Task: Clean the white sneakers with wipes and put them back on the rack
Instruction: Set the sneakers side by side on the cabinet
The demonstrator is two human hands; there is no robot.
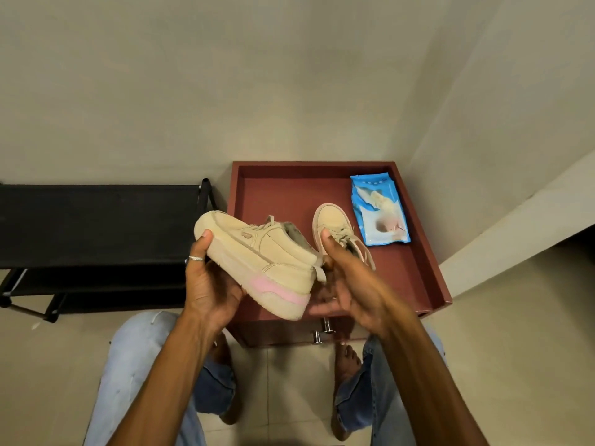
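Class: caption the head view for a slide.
Left hand grips a sneaker, right hand at its heel, above a red cabinet top holding the second sneaker and a blue wipes pack.

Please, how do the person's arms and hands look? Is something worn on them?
Both arms are bare as far as the frame edge; no sleeve, watch or bracelet shows. The left hand wears one thin silver ring. The right hand shows no ring and no glove from this side.
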